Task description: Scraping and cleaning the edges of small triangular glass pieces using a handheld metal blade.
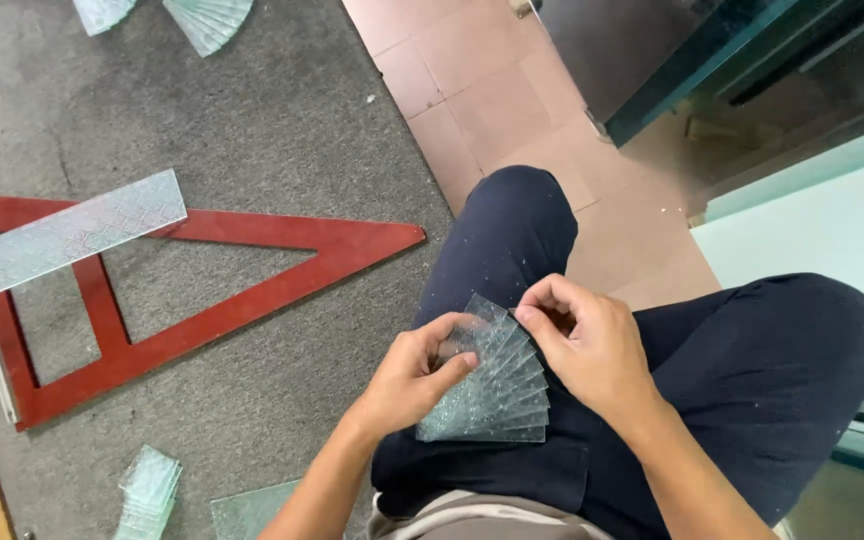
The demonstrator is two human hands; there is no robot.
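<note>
Two hands work one fan of patterned glass pieces over the lap. Left hand pinches the fan's left edge, thumb on top, closed on it, likely to keep the narrow ends together. Right hand grips the top piece with fingertips, seemingly spreading it. Roughly eight pieces, hard to count. On the grey mat: one red triangle frame, one glass strip across it, two fans up top, one stack below.
</note>
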